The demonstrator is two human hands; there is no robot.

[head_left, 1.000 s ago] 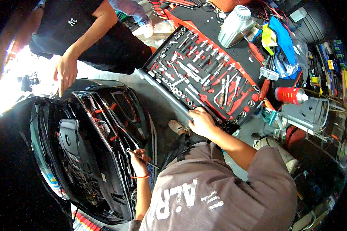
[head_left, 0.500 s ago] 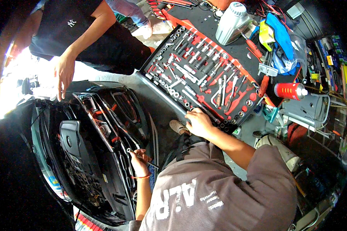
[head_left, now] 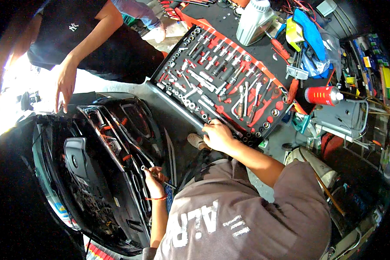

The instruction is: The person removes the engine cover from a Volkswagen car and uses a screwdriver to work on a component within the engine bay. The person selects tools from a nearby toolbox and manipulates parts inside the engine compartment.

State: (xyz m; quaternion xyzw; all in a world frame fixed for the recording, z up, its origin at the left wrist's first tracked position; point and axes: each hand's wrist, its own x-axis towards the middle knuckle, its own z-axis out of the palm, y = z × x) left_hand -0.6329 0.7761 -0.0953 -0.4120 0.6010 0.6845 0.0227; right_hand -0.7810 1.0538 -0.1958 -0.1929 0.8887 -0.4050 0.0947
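Observation:
My left hand (head_left: 155, 184) is closed around a slim metal tool with a round, socket-like end (head_left: 143, 168). Its thin shaft sticks out on the other side of the fist, and the fingers hide its middle. This hand is beside the front of a black car with its hood raised (head_left: 134, 190). My right hand (head_left: 217, 135) lies at the near edge of an open tool drawer (head_left: 177, 103), fingers curled in by the small sockets there. Whatever those fingers pinch is hidden. Sockets, ratchets (head_left: 256, 97) and other tools sit in the drawer's black and red insert.
Another person's hand (head_left: 65, 86) hangs over the car's far left corner. On the cart top stand a grey-white bottle (head_left: 253, 24) and a red-handled tool (head_left: 280, 48); a red spray can (head_left: 323, 95) lies at its right. A grey cylinder (head_left: 310, 162) is at the right.
The whole view has shifted slightly, so most things appear a little further left. My right hand remains at the drawer's edge, and my left hand keeps its hold on the tool.

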